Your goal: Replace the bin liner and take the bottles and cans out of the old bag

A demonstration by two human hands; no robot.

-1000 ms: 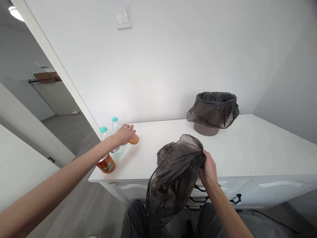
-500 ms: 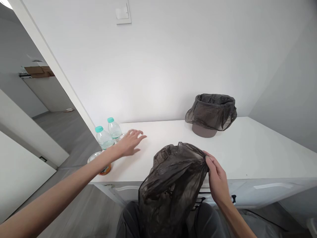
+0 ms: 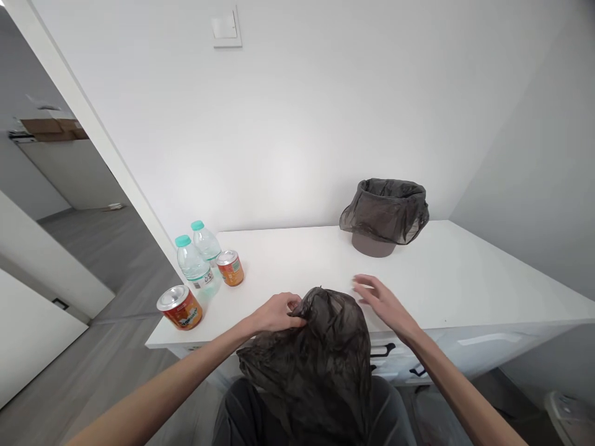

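Observation:
A dark, sheer plastic garbage bag (image 3: 320, 365) hangs crumpled over my lap at the white cabinet's front edge. My left hand (image 3: 279, 311) pinches its upper left part between thumb and fingers. To the right of the bag, my right hand (image 3: 379, 300) is off it, fingers apart and a little blurred, with nothing in them. Farther back on the cabinet top stands a small brown bin (image 3: 374, 243), upright, with another dark bag (image 3: 383, 214) folded over its rim.
On the left of the white cabinet top (image 3: 288, 260) stand two clear bottles with teal caps (image 3: 194, 265) (image 3: 204, 240) and two orange cans (image 3: 182, 310) (image 3: 230, 268). A wall rises behind. Drawer handles (image 3: 383, 350) show below the front edge.
My left hand has come from beside the bottles and cans to the bag and gripped it. My right hand has let go of the bag and moved slightly left.

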